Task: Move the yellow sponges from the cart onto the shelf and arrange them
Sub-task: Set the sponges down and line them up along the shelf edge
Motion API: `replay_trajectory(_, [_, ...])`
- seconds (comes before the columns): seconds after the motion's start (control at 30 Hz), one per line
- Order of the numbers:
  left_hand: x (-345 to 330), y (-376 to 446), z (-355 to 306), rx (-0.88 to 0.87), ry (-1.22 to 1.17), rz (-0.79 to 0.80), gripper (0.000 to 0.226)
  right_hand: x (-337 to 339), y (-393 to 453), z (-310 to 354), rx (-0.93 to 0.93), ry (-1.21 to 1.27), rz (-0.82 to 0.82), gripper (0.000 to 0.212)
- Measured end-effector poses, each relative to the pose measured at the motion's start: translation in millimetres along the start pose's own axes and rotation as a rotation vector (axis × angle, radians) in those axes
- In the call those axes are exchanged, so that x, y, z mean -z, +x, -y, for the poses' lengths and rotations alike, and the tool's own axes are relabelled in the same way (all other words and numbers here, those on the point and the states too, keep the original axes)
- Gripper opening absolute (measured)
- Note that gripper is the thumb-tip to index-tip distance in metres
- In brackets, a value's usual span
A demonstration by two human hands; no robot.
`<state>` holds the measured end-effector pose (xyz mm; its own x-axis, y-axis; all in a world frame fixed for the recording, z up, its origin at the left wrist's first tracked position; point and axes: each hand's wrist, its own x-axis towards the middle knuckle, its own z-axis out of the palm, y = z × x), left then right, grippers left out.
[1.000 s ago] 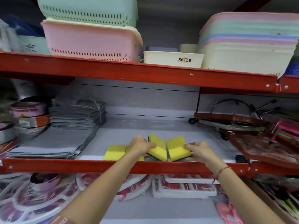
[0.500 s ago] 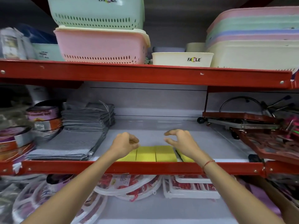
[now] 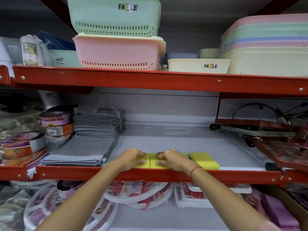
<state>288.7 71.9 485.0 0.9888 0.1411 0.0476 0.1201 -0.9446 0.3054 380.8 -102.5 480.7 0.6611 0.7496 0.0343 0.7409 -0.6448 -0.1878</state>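
Several yellow sponges lie flat in a row at the front of the middle shelf [image 3: 166,140], just behind its red front rail [image 3: 150,175]. My left hand [image 3: 131,158] rests palm down on the left sponge [image 3: 144,163], fingers curled over its top. My right hand [image 3: 171,159] presses on the sponge beside it [image 3: 160,165]. One more yellow sponge [image 3: 204,160] lies free to the right, slightly angled. The cart is out of view.
A stack of grey cloths [image 3: 86,147] lies left of the sponges, with round tins [image 3: 25,147] further left. Red metal racks [image 3: 275,139] crowd the shelf's right side. Plastic baskets [image 3: 118,52] fill the upper shelf; packaged white hangers [image 3: 136,192] lie below.
A second ago both hands held two sponges tilted up like an open book. The sponges now lie flat, and both hands, lifted off briefly, have come back down on them.
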Motion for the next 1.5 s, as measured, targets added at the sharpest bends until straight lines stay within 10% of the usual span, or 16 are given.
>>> replay_trajectory(1.5, [-26.7, 16.8, -28.9, -0.128, 0.000, 0.009, 0.053, 2.4, -44.0, -59.9, -0.067, 0.034, -0.070, 0.047])
